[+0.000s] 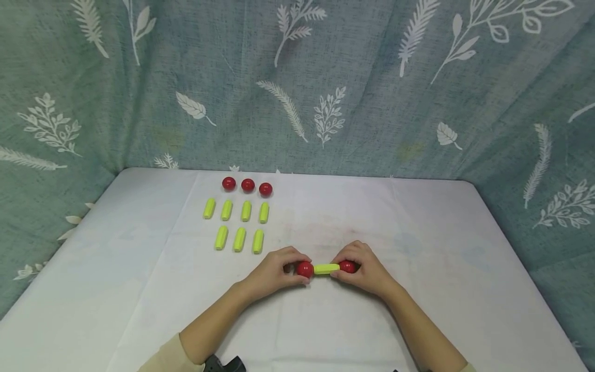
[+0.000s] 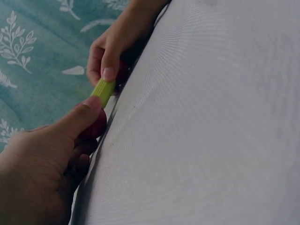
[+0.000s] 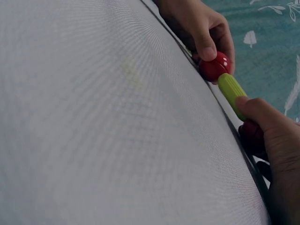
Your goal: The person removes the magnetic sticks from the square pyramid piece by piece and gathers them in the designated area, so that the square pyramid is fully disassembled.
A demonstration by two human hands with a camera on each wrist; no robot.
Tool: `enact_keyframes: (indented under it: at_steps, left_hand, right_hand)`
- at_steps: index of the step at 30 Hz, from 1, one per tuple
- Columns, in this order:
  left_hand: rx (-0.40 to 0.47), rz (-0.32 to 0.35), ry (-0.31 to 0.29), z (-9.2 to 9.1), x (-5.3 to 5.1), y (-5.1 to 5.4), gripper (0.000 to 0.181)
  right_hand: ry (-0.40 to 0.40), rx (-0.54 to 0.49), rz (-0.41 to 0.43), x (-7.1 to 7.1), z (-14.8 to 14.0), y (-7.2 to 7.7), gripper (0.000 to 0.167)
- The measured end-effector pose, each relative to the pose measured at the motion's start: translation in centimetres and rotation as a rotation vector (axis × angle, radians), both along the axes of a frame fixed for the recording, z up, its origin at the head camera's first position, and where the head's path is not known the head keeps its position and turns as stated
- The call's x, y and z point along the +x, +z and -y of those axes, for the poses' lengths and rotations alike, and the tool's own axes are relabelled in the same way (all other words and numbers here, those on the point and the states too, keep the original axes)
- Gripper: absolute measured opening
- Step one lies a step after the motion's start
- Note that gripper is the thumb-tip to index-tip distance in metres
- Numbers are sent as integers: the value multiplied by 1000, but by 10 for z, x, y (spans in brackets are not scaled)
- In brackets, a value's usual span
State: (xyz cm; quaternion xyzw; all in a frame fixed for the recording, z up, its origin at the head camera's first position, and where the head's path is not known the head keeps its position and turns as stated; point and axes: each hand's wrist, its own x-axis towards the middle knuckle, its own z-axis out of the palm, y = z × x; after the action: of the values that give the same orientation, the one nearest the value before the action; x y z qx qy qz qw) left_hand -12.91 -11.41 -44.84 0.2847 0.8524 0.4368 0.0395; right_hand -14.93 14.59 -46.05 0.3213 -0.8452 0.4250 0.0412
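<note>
A yellow-green rod (image 1: pixel 326 269) lies crosswise between two glossy red balls, touching both. My left hand (image 1: pixel 275 271) pinches the left red ball (image 1: pixel 304 269) between thumb and fingers. On the other side, my right hand (image 1: pixel 364 268) grips the rod's right end, with the right red ball (image 1: pixel 347 266) partly hidden under its fingers. The right wrist view shows the rod (image 3: pixel 232 93) as ribbed, meeting the left ball (image 3: pixel 215 67) end-on. In the left wrist view, the left thumb lies along the joint of ball and rod (image 2: pixel 104 91).
Three red balls (image 1: pixel 248 185) stand in a row toward the table's back left. Below them, several yellow-green rods (image 1: pixel 239 239) lie in two rows. A white cloth covers the table (image 1: pixel 418 232), and a green leaf-patterned curtain (image 1: pixel 297 103) hangs behind.
</note>
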Motion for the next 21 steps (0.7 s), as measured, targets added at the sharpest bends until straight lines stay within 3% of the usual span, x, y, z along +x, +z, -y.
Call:
enact_keyframes:
  at_steps: [9,11,17,21]
  left_hand:
    - [40,-32,14,-2,3,7,36]
    - [64,-53,54,0,3,9,38]
    - [156,-91,245,9,0,18,43]
    - [155,-83,302,17,-2,23,43]
  right_hand:
    - [-11,-36,69,1,-1,6,18]
    - [-21,-58,85,1,-2,5,18]
    - [-39,-94,82,0,-6,0,20]
    - [-42,-84,99,0,-5,0,21]
